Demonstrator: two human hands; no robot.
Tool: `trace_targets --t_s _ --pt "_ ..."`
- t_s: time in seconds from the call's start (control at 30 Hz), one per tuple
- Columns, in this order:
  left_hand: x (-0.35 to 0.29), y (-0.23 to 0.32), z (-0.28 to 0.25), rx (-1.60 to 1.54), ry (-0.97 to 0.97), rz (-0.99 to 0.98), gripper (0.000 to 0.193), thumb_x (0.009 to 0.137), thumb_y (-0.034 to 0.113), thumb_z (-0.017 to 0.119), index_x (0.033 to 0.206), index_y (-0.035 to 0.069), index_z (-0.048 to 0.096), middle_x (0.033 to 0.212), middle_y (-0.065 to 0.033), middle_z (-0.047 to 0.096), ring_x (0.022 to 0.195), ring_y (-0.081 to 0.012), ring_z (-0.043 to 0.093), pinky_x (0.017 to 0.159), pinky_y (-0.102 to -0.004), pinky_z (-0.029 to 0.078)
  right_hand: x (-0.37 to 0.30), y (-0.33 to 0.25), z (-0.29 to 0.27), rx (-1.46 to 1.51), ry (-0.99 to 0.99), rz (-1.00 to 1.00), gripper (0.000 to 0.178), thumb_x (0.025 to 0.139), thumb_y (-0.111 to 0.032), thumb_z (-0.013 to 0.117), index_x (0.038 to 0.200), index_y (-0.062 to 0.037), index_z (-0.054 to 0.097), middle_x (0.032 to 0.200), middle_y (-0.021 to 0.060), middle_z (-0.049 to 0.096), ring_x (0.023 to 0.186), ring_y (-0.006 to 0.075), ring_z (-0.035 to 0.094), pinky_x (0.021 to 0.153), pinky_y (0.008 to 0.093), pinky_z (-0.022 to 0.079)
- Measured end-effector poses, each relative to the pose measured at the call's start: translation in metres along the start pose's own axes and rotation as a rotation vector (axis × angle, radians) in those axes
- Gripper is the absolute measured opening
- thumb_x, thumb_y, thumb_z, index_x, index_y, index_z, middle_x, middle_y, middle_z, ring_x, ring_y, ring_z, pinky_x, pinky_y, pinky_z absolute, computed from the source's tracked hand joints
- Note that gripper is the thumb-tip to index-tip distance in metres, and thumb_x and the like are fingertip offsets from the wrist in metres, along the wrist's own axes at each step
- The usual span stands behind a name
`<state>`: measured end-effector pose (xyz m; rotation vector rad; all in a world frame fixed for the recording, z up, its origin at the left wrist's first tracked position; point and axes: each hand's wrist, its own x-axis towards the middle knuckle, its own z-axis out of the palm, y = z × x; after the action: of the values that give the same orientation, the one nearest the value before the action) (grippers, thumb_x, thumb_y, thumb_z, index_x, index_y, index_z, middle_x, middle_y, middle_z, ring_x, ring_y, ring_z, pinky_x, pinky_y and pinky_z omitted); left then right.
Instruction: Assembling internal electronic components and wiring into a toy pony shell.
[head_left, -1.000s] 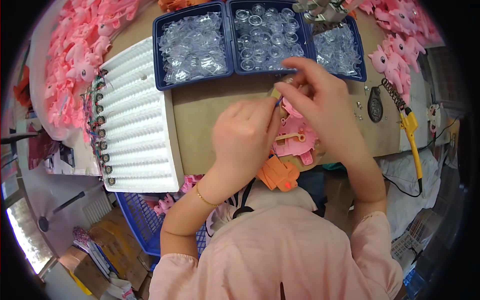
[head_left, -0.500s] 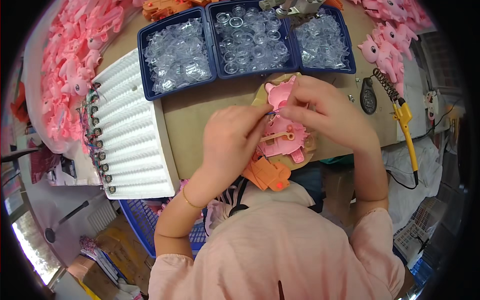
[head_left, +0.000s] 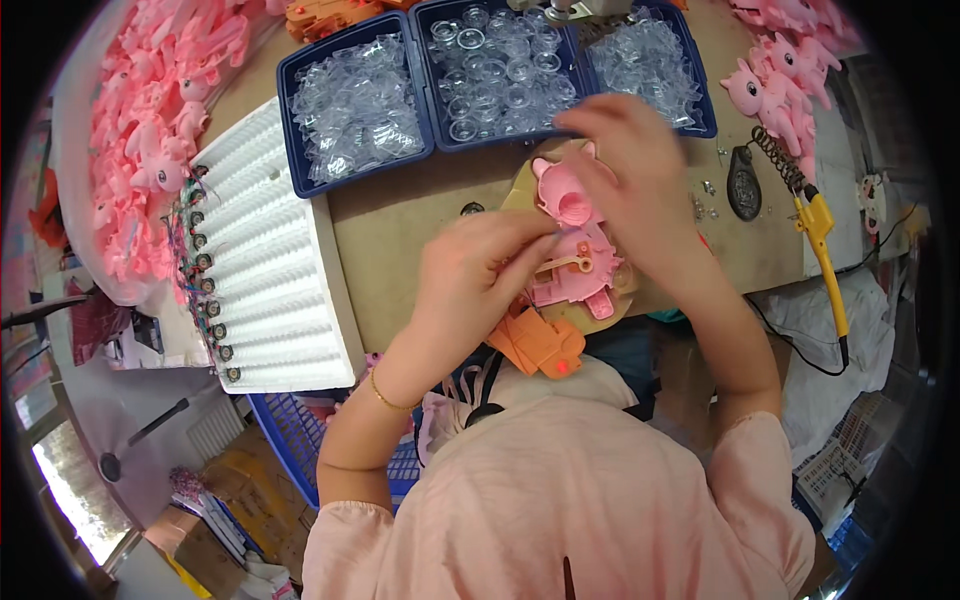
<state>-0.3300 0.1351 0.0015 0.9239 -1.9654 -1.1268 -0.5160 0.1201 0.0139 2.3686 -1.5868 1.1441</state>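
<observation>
Both hands, left hand [head_left: 480, 275] and right hand [head_left: 630, 185], pinch a pink toy half [head_left: 580, 265], blue trays [head_left: 500, 75] at twelve o'clock, yellow soldering iron [head_left: 825, 255] at three.

Pink, navy and orange over a tan bench

The toy shell [head_left: 575, 240] at centre is pink with a cream strip inside; the trays [head_left: 440, 150] at 12 o'clock are navy, holding clear glassy parts. At 9 o'clock lies a white ribbed foam tray [head_left: 270, 280] — beyond it, pink toy figures [head_left: 150, 150]. The part [head_left: 540, 340] at 6 o'clock is orange; the tool [head_left: 822, 250] at 3 o'clock — yellow-handled.
</observation>
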Motion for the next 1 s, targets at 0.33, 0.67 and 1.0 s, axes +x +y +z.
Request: trace_targets --t_s 0.33,0.67,1.0 --pt "-0.001 -0.001 0.002 0.591 0.286 0.334 0.016 0.074 0.012 0.068 0.089 0.007 0.065 0.084 -0.0044 0.064 0.074 -0.021 0.061 0.066 -0.0314 0.045 -0.011 -0.022 -0.024 0.888 -0.469 0.836 0.015 0.086 -0.009 0.06 0.096 0.0022 0.061 0.077 0.0015 0.059 0.066 0.0047 0.052 0.056 0.0189 0.041" --pt "0.008 0.005 -0.011 -0.644 -0.003 -0.494 0.013 0.084 0.01 0.064 0.092 -0.001 0.063 0.085 -0.0042 0.063 0.076 -0.0051 0.056 0.066 -0.0213 0.046 -0.017 -0.024 -0.01 0.626 -0.145 0.233 0.014 0.078 0.0 0.062 0.091 0.0008 0.063 0.088 0.0082 0.062 0.084 0.0174 0.058 0.073 0.0274 0.045" --pt "0.004 0.003 -0.004 0.083 0.15 -0.107 0.015 0.078 0.009 0.068 0.09 0.0 0.066 0.073 -0.0034 0.056 0.067 -0.0093 0.054 0.06 -0.026 0.044 -0.005 -0.02 -0.01 0.688 -0.309 0.459 0.011 0.076 -0.004 0.065 0.086 0.0006 0.061 0.087 0.007 0.058 0.082 0.0169 0.055 0.076 0.0267 0.043"
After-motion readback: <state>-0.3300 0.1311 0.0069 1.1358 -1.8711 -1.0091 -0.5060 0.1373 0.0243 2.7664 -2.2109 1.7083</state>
